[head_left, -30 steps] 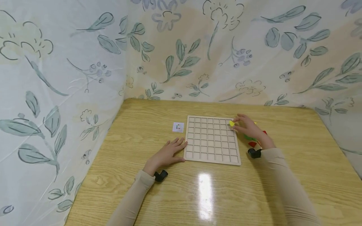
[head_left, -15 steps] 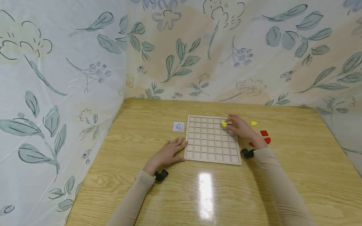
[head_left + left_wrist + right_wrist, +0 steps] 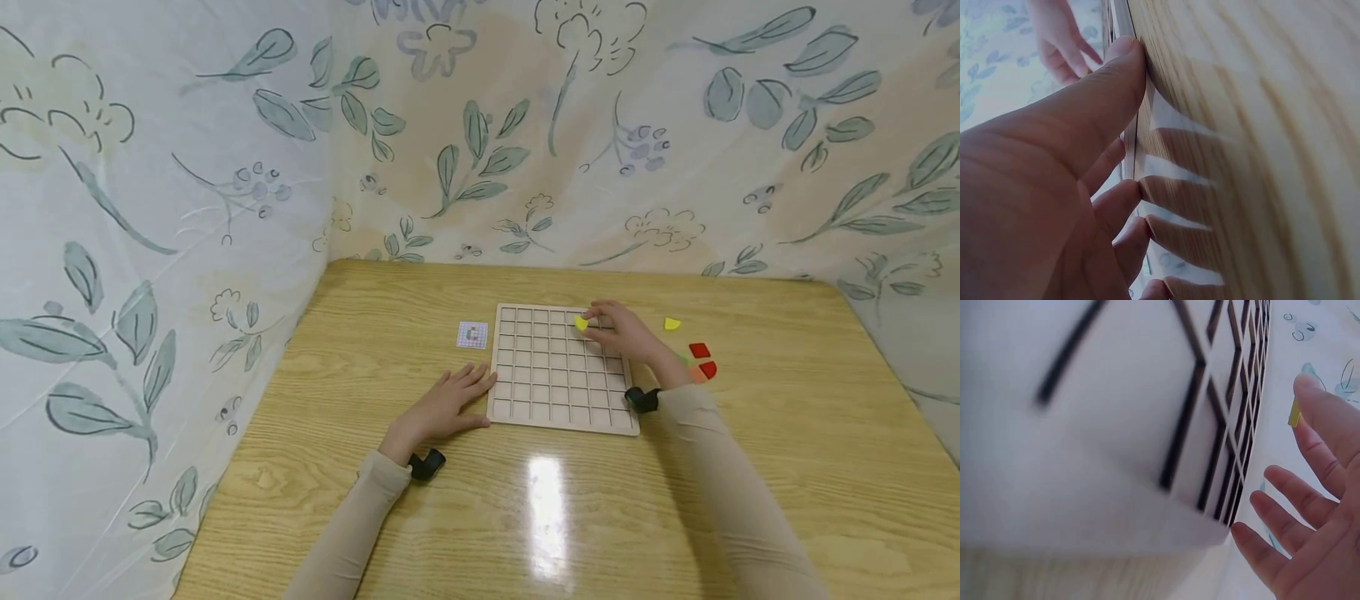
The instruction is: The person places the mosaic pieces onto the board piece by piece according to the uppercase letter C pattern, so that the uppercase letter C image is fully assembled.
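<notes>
A pale wooden grid board (image 3: 555, 427) with square recesses lies flat on the table. My right hand (image 3: 626, 333) is over its upper right part and pinches a small yellow rounded tile (image 3: 581, 323) between thumb and index finger. In the right wrist view the yellow tile (image 3: 1294, 413) shows edge-on at the fingertips, above the board's surface. My left hand (image 3: 442, 406) lies beside the board, fingers spread, with fingertips and thumb touching its left edge. The left wrist view shows that thumb (image 3: 1110, 87) straight along the edge.
A small printed card (image 3: 472, 335) with a coloured grid pattern lies left of the board. To the right are another yellow tile (image 3: 672, 323), a red square tile (image 3: 699, 350) and a red rounded tile (image 3: 708, 369). Behind my right wrist a green tile partly shows. A floral curtain (image 3: 480, 133) backs the table.
My right hand has carried the yellow tile leftward across the board from its upper right corner, uncovering tiles on the right. The left hand has stayed at the board's edge.
</notes>
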Demonstrator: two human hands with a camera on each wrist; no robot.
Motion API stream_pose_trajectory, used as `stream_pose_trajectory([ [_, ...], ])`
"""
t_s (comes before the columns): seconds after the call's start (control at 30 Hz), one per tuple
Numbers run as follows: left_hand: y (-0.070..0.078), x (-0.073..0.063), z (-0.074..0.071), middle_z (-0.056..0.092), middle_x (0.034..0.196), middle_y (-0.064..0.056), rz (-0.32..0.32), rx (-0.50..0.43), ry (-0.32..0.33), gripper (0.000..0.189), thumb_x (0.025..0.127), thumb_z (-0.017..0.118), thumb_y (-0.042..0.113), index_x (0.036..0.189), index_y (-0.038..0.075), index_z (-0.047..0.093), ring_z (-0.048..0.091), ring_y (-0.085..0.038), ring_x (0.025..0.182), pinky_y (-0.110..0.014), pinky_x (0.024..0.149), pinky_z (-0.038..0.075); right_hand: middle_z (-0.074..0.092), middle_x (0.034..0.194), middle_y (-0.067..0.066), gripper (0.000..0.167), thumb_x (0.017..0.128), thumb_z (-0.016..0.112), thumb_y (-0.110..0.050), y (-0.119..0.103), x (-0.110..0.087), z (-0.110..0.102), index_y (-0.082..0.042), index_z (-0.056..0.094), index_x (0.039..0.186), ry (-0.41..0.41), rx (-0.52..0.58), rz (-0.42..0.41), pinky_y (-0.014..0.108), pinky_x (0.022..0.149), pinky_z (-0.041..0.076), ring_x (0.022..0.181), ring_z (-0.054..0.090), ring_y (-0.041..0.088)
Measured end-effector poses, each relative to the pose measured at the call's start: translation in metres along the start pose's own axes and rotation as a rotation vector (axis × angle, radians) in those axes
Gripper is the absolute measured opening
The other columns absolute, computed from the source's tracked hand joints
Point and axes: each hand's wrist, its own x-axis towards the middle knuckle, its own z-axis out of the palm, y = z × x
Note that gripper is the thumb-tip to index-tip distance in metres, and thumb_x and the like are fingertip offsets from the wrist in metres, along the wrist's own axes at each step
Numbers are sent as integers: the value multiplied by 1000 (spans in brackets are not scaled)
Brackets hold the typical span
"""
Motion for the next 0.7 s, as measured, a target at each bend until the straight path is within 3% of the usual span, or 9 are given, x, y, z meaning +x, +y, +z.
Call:
stream_pose_trajectory([
  [0.4,-2,0,1,15,154,-10,-1,7,-2,72,91,55,42,149,15,22,10,-31,142,-56,112,8,52,122,24,32,89,64,-17,-19,19,12,3,59,113,-20,-38,0,53,97,37,115,46,39],
  [0.7,-3,0,2,13,155,-10,2,20,-7,72,91,54,42,149,15,20,9,-30,142,-56,112,8,52,122,24,31,88,65,-18,-25,30,21,2,61,111,-34,-77,-33,52,96,38,114,47,38],
])
